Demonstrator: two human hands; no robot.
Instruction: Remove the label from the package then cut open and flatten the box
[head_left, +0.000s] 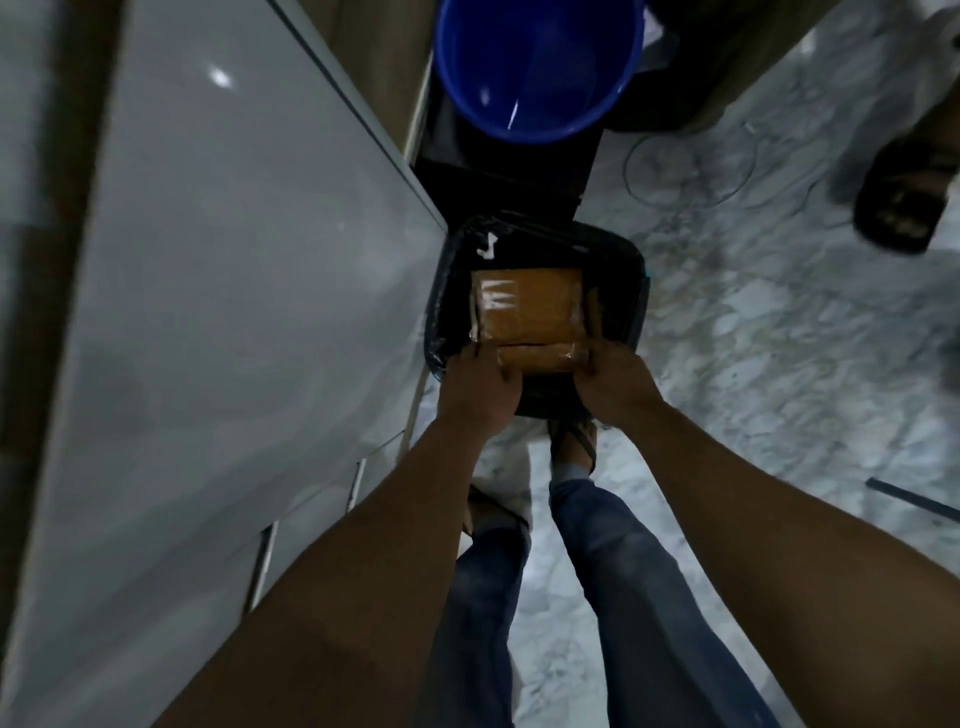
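A flattened brown cardboard box (530, 312), with shiny clear tape on its upper left face, hangs over the mouth of a black-lined bin (618, 249) on the floor. My left hand (475, 392) grips the box's near left corner. The near right corner is held by my right hand (613, 382). Both arms reach down and forward from the bottom of the view. A small white scrap (487, 248) lies on the black liner above the box.
A grey glossy counter or cabinet (218, 312) fills the left. A blue bucket (537, 67) stands beyond the bin. My jeans-clad legs and sandalled feet (571, 447) stand on the marble floor (753, 364). Another person's sandalled foot (904, 202) is at the right.
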